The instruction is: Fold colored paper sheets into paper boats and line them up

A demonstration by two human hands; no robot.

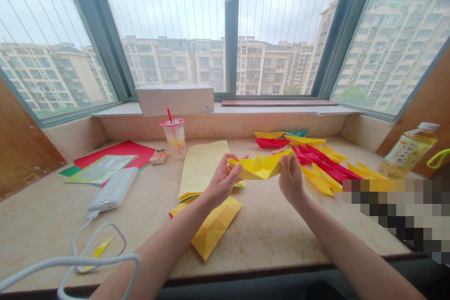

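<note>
A yellow folded paper boat (262, 167) is held up above the counter between both hands. My left hand (227, 176) pinches its left end, and my right hand (291, 177) pinches the right end. Beneath my left forearm lies a creased yellow sheet (218, 225), folded into a pointed shape. Behind my left hand rests a stack of pale yellow paper (202, 164). Finished-looking boats sit beyond my right hand, among them a red boat (271, 143), a teal boat (297, 133) and several yellow ones (321, 179).
A white power bank (114, 190) with a white cable (101, 260) lies at left, near red paper (123, 152). Toward the back stand a plastic cup (175, 137) with a straw and a small orange box (158, 156). A drink bottle (408, 152) stands at right. A white box (176, 100) sits on the sill.
</note>
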